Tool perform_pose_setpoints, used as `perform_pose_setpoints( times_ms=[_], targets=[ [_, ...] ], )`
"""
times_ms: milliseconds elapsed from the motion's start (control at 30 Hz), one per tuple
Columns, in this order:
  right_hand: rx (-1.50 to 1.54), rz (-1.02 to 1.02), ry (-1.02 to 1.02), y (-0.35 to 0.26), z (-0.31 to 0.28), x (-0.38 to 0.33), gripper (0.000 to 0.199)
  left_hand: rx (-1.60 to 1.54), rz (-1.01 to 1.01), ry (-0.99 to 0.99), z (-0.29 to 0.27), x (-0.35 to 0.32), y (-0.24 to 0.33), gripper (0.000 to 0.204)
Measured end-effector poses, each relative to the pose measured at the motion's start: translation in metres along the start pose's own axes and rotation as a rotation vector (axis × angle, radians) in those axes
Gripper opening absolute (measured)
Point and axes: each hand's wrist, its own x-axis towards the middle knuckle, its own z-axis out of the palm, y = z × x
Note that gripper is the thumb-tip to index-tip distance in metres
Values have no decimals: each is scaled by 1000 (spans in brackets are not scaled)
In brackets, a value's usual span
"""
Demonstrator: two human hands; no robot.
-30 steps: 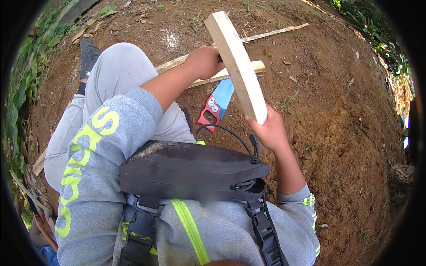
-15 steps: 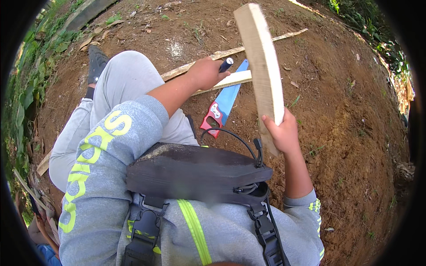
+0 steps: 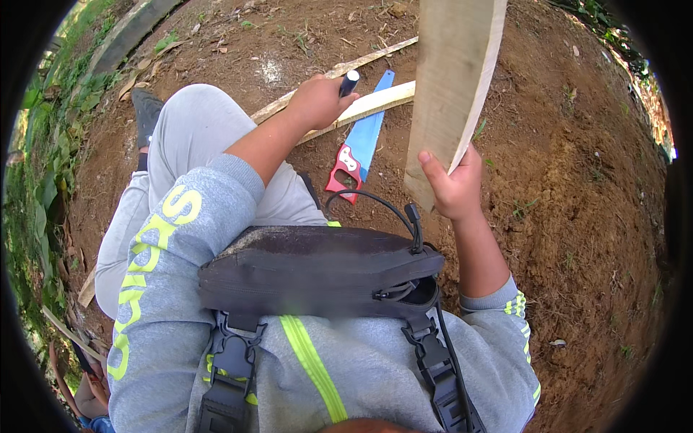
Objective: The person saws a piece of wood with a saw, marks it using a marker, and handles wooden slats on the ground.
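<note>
My right hand is wrapped round the near end of a pale wooden board, thumb on its broad face. The board points away from me, raised above the ground, and its far end passes out of the top of the view. My left hand grips a dark cylinder with a pale round end; the rest of it is hidden in the fist. Beside that hand, a handsaw with a blue blade and red handle lies on the soil. A pale wooden strip runs across its blade.
Another thin wooden strip lies farther off on the brown soil. Green plants line the left edge. A black pouch with a cable is strapped to my chest. Part of another person shows at the lower left.
The board has been lifted and turned, showing more of its broad face, and its far end has left the view. My left hand keeps its grip on the dark cylinder.
</note>
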Motion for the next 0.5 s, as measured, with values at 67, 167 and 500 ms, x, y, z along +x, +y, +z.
perform_pose_setpoints(
  times_ms=[67,167,500],
  targets=[
    [-286,59,-102,18,-4,-3,40,13,-31,-23,-6,-5,6,49],
    [-425,165,-148,21,0,-2,45,1,-45,-42,-5,-2,3,50],
    [-257,254,-191,62,3,-8,50,84,-15,-18,-10,-6,2,50]
  ],
)
